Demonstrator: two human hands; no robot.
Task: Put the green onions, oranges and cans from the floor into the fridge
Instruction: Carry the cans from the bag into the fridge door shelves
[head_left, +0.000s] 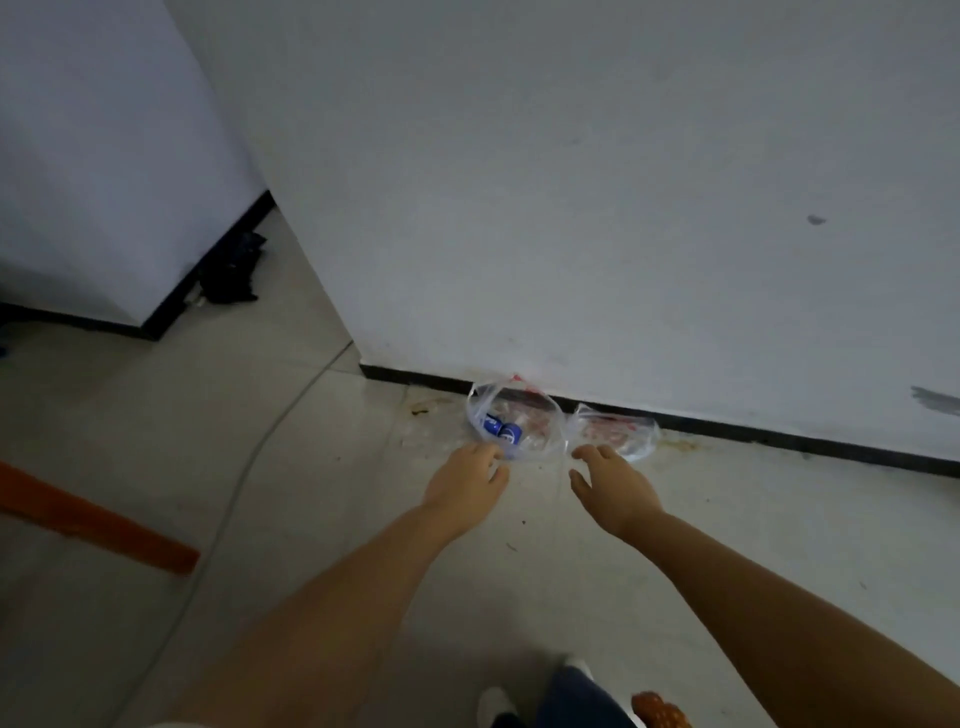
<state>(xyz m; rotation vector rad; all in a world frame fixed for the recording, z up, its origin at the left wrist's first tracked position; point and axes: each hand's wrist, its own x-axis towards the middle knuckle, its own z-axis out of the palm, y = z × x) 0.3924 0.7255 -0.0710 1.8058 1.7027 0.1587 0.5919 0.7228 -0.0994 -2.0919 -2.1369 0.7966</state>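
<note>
Nearest, at the bottom edge: a white shoe (492, 701), a dark trouser leg, and a scrap of orange mesh (661, 707), perhaps the orange bag, too cropped to tell. Standing and bent forward, judging by both forearms stretched down and out toward the wall's foot.

Farther out, left hand (470, 480) reaching palm-down, fingers loosely spread, tips at the near rim of a clear plastic bag (514, 422); whether already touching the film cannot be told. Right hand (610, 486) likewise spread and relaxed, thumb apart, just short of a second clear bag (618, 434), holding nothing. Placed one per bag, probably to gather both in a single trip.

In the left bag: two blue cans (501, 428), lying on their sides, side by side. In the right bag: only a reddish blur, contents unclear. Both bags slumped on the floor (311, 467) against the black skirting (779, 439), mouths gaping, so likely to need pinching shut at the rim before lifting, lest the cans roll out.

Off left: an orange bar (98, 519), a pale cable (249, 457), dark cloth (231, 270) in the corner. No fridge or green onions in sight.
</note>
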